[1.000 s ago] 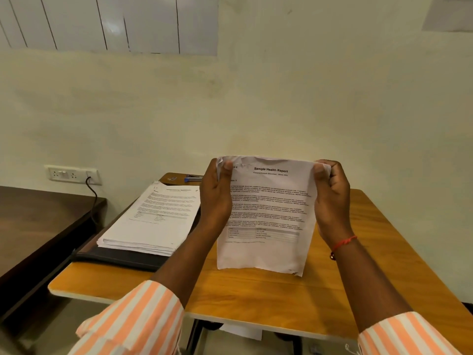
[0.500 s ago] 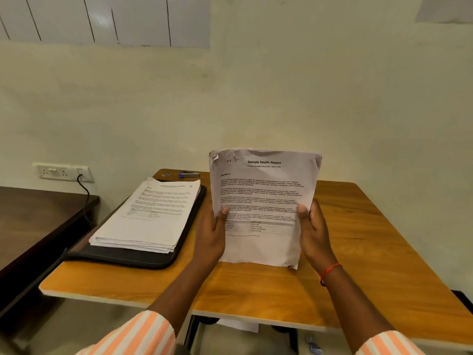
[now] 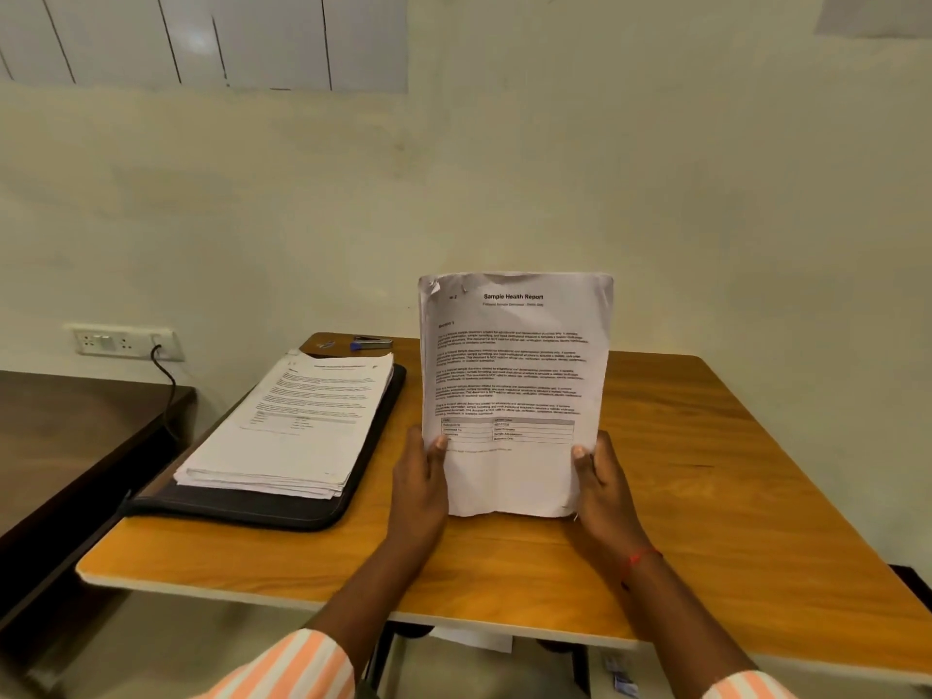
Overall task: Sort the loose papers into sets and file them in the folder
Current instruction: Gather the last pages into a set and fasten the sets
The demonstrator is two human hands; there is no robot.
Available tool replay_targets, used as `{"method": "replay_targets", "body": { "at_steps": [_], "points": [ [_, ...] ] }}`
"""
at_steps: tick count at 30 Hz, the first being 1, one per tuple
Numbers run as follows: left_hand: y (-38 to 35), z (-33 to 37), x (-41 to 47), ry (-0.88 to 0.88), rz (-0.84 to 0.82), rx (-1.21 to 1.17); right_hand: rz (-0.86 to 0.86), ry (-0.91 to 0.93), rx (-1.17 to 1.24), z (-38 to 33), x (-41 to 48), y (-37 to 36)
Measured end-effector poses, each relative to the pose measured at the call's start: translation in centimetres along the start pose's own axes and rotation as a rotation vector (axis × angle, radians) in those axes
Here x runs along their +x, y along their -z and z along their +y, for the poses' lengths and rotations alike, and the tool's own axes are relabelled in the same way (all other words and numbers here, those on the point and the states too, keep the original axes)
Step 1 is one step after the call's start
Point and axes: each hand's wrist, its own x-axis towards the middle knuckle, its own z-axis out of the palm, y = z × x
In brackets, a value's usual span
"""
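I hold a set of white printed sheets headed "Sample Health Report" (image 3: 514,375) upright over the middle of the wooden table. My left hand (image 3: 421,489) grips its lower left edge and my right hand (image 3: 602,491) grips its lower right edge. The set's top left corner is creased. To the left, a black folder (image 3: 282,507) lies open flat on the table, with a thick stack of printed papers (image 3: 297,426) resting on it.
The wooden table (image 3: 706,471) stands against a cream wall. A blue stapler (image 3: 370,343) lies at its back edge behind the folder. A dark desk (image 3: 65,436) adjoins on the left, below a wall socket with a black cable (image 3: 123,341). A sheet lies on the floor under the table (image 3: 474,640).
Both hands slid from the top corners of the held set down to its lower edges. The set now stands straighter and more upright.
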Motion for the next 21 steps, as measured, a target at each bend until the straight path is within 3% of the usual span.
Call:
{"method": "replay_targets", "body": {
  "at_steps": [12,15,21],
  "points": [
    [0.9,-0.8,0.3,-0.002,-0.062,0.184,-0.046,-0.023,-0.128,1.4,0.4,0.4],
    [0.9,-0.3,1.7,0.073,-0.047,0.217,-0.040,-0.061,-0.145,1.0,1.5,0.6],
    [0.8,0.2,3.5,0.342,-0.064,0.462,-0.135,-0.463,-0.040,0.3,1.7,1.3]
  ]
}}
